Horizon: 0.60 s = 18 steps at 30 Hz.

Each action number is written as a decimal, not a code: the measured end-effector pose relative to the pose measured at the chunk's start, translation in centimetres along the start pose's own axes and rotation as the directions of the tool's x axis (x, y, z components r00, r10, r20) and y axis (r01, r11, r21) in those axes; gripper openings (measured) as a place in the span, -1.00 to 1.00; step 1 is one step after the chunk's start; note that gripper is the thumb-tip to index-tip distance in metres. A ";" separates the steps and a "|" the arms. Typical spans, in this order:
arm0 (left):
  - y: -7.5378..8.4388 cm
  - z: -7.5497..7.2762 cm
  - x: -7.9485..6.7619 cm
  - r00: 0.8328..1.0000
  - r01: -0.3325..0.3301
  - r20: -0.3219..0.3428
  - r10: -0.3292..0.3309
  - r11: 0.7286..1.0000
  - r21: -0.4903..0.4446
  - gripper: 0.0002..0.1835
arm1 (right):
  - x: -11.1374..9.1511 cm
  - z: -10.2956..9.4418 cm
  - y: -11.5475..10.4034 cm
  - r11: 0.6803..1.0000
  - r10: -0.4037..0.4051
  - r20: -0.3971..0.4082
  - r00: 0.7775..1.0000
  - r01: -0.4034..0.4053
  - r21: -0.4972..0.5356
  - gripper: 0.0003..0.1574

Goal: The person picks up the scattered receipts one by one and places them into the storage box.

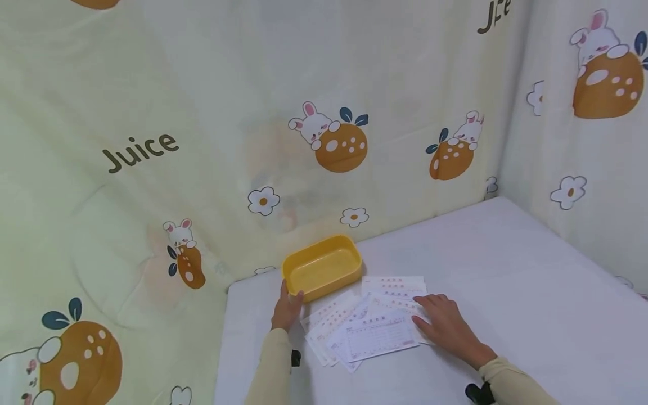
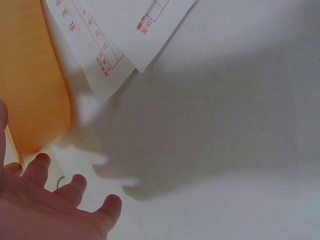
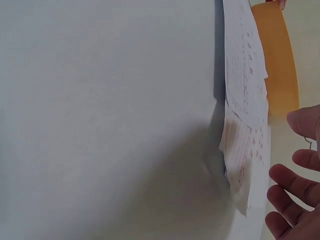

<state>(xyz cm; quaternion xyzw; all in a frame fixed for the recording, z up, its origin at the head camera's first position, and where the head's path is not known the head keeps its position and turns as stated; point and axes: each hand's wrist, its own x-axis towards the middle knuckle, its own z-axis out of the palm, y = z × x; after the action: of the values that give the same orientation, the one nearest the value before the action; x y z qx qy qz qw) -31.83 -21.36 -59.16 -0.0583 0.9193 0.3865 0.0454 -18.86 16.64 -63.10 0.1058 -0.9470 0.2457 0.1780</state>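
A yellow plastic tray [image 1: 324, 284] stands toward the back of the table, and my left hand [image 1: 287, 310] grips its near left corner. In the left wrist view, the thumb and index finger of the left hand [image 2: 55, 205] are at the tray [image 2: 35, 85], the other fingers spread apart. Printed paper slips [image 1: 382, 337] lie overlapping in a fan before the tray. My right hand [image 1: 450, 326] is over their right edge, fingers extended. In the right wrist view, the right hand [image 3: 300, 190] shows spread fingers beside the slips [image 3: 245, 95], holding nothing.
The white table [image 1: 506, 270] extends to the right and toward the front. A cream curtain [image 1: 228, 84] printed with rabbits and oranges hangs along the back and left, close behind the tray. Another curtain [image 1: 536, 146] borders the right side.
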 end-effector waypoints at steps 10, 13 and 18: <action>-0.3 0.2 -0.2 1.000 0.000 -0.030 0.000 1.000 -0.020 -0.17 | 3.0 2.2 -0.8 1.000 -0.015 0.142 0.990 0.013 0.012 -0.44; -0.1 0.3 -0.3 1.000 0.005 -0.031 -0.006 1.000 -0.018 -0.18 | 3.4 2.8 -0.7 1.000 -0.008 0.177 0.984 0.011 -0.012 -0.40; 0.4 0.5 0.0 0.999 0.028 -0.028 -0.028 1.000 -0.009 -0.17 | 3.8 3.2 -0.5 0.999 -0.003 0.199 0.980 0.012 -0.045 -0.40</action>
<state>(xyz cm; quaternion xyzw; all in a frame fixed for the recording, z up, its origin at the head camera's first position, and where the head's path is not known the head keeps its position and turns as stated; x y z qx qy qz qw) -31.85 -20.71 -59.19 -0.0768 0.9172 0.3890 0.0378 -23.05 14.14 -64.01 0.1291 -0.9651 0.2114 0.0855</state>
